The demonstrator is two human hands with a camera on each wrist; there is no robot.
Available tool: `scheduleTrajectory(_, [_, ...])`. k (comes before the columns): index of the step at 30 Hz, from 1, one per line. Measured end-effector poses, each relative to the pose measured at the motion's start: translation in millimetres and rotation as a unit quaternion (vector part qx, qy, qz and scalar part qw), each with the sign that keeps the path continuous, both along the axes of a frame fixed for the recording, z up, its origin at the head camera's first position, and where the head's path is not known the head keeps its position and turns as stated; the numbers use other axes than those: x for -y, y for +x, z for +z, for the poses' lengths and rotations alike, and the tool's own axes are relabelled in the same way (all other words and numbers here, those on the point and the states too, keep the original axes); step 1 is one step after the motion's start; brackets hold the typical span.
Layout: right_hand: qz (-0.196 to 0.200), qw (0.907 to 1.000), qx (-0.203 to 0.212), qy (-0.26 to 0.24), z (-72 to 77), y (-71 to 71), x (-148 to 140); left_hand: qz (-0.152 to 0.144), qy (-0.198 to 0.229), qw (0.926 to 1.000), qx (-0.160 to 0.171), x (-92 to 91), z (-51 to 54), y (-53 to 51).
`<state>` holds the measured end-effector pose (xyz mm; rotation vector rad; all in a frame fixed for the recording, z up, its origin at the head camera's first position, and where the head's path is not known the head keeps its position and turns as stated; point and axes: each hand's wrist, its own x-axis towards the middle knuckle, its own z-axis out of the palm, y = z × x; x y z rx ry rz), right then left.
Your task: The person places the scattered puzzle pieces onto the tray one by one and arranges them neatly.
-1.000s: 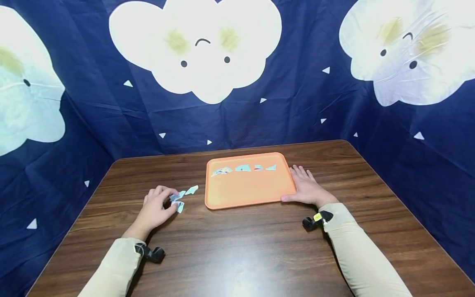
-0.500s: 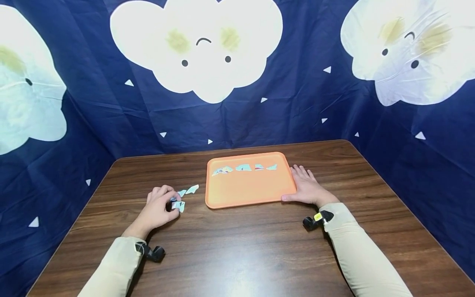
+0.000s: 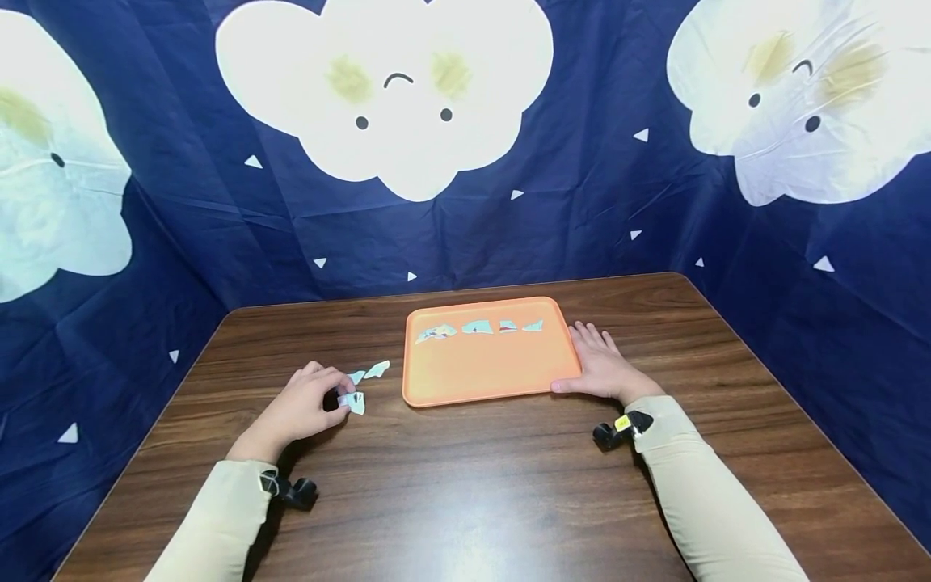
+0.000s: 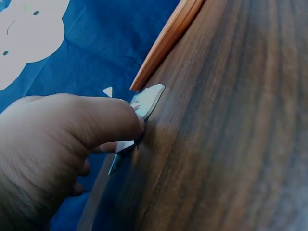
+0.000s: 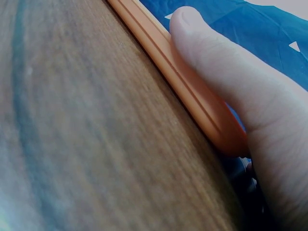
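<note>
At the left of the table, my left hand (image 3: pixel 305 404) pinches a light-blue printed puzzle piece (image 3: pixel 355 402) between thumb and fingers. In the left wrist view the thumb covers part of that puzzle piece (image 4: pixel 149 99), which is tilted close to the tabletop. Just beyond the fingertips lie another puzzle piece (image 3: pixel 355 377), partly hidden, and a pale puzzle piece (image 3: pixel 377 369). My right hand (image 3: pixel 600 365) rests against the right front corner of an orange tray (image 3: pixel 487 373), fingers spread straight along its side. In the right wrist view the thumb (image 5: pixel 207 48) lies on the tray's rim (image 5: pixel 192 96).
Several puzzle pieces (image 3: pixel 477 327) lie apart in a row along the tray's far side. The brown wooden table (image 3: pixel 465 469) ends at a dark blue curtain (image 3: pixel 364 234) printed with white clouds. A small black camera (image 3: pixel 296 491) sits on the left cuff.
Over the last second my left fingers have shifted to the near puzzle piece, which now sits pinched and slightly turned. My right hand and the tray have stayed in place.
</note>
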<state>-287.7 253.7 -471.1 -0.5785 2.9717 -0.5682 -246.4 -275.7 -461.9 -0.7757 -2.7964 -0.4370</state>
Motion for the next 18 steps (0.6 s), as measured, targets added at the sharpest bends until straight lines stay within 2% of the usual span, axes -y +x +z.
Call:
scheduleTrajectory(3, [-0.001,1.0,0.0,-0.002,0.4,0.6,0,0.001,-0.006,0.9999,0.014,-0.3,2.6,0.0])
scheduleTrajectory(6, [0.002,1.0,-0.001,-0.002,0.0,-0.6,0,0.003,-0.008,0.9999,0.009,-0.8,2.5,-0.5])
scheduleTrajectory(11, [0.004,1.0,-0.001,0.0,-1.4,-2.0,0,0.008,-0.001,0.9999,-0.01,-2.0,0.7,-4.0])
scheduleTrajectory(18, [0.002,1.0,-0.002,0.002,-1.2,-1.9,-1,0.012,0.021,0.9985,-0.049,-10.4,1.3,-17.2])
